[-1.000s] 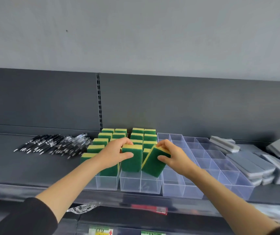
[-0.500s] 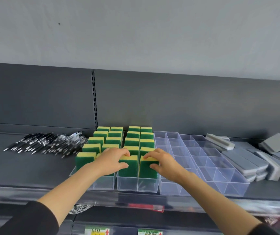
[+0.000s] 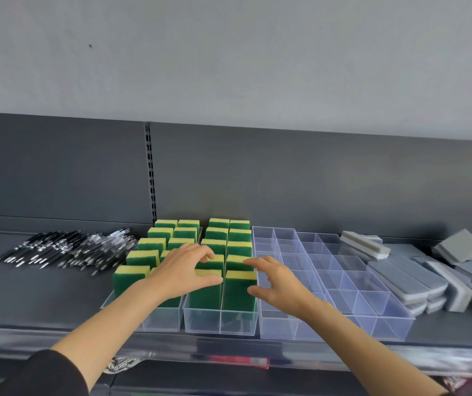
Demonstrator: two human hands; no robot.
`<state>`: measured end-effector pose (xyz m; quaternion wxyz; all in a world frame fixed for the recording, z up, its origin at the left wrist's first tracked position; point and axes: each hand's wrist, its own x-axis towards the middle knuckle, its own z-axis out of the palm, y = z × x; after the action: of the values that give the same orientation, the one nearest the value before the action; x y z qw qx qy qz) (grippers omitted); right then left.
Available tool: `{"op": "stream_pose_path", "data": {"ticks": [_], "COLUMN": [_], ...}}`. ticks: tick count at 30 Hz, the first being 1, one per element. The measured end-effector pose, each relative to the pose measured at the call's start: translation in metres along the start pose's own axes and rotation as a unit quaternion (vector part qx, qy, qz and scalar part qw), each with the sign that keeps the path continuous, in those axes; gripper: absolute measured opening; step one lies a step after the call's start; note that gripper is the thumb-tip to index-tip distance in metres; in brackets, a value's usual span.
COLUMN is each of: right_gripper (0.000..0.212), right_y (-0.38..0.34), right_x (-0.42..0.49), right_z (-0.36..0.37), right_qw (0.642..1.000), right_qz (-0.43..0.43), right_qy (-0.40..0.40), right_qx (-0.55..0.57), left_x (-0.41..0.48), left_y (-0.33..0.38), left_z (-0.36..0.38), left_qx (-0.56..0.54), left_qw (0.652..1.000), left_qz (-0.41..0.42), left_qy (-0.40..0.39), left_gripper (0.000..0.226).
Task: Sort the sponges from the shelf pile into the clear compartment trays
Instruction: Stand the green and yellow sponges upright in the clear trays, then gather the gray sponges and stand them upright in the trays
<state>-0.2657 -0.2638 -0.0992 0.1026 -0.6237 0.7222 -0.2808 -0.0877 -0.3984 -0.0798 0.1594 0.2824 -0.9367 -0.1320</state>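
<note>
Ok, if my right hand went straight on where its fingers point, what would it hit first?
Your right hand points left at the front right sponge in the second tray; it would likely meet that sponge's side first, though depth is unclear.

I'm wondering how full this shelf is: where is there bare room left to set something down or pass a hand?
Free: the empty clear trays between the green sponges and the grey sponges, and the bare shelf in front of the pens. Crowded: the sponge-filled trays, where the left hand and right hand are, and the grey pile at the right.
</note>
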Motion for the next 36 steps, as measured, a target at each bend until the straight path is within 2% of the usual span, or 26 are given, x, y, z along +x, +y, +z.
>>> {"op": "stream_pose_path", "data": {"ticks": [7, 18, 28, 36], "right_gripper": [0.049, 0.048, 0.047, 0.044], "right_y": [0.029, 0.114, 0.180, 0.228], "right_x": [-0.017, -0.079, -0.148, -0.194], "right_z": [-0.030, -0.103, -0.160, -0.187], "right_qw": [0.999, 0.983, 0.969, 0.961], "right_qz": [0.011, 0.110, 0.173, 0.197], "right_qy": [0.046, 0.137, 0.166, 0.186], "right_qx": [-0.014, -0.055, -0.056, -0.061], "left_x": [0.024, 0.082, 0.121, 0.132], "left_y": [0.032, 0.122, 0.211, 0.272], "left_z": [0.005, 0.043, 0.095, 0.130], "left_qx": [0.002, -0.013, -0.030, -0.026], "left_qw": [0.999, 0.995, 0.989, 0.986], "left_qz": [0.043, 0.096, 0.130, 0.145], "left_qy": [0.003, -0.033, -0.071, -0.074], "left_gripper": [0.047, 0.042, 0.040, 0.039]}}
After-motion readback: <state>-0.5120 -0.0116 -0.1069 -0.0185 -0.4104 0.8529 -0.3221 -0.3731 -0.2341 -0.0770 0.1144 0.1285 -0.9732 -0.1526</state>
